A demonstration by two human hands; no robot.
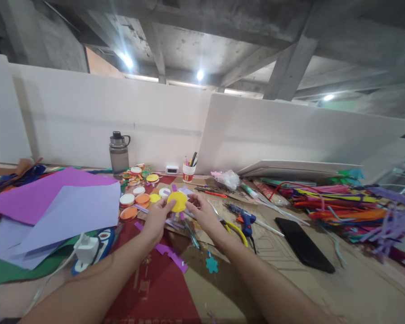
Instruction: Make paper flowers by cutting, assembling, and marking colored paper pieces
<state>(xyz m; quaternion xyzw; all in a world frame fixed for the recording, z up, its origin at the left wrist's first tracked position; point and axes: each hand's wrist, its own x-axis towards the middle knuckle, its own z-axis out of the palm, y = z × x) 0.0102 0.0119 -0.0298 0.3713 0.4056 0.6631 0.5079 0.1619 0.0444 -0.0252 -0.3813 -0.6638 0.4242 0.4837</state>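
Between my two hands is a yellow disc (177, 202) with purple strips sticking out above and below it. My left hand (158, 219) pinches its left edge, thumb on the face. My right hand (202, 215) has its fingertips at the right edge. A teal pen-like tool (191, 235) lies just below the disc. Left of my hands sit several round pieces in white, orange and yellow, among them an orange disc (128, 213). Cut purple paper (171, 256) lies under my left wrist, and a teal flower shape (211, 264) lies near my right forearm.
Purple and lilac sheets (77, 211), a power strip (104, 245) and a bottle (119, 153) stand or lie left. A pen cup (189, 172) is behind. On the right are yellow-handled pliers (238, 231), a blue glue gun (247, 222), a black phone (303, 245) and colourful strips (344, 209).
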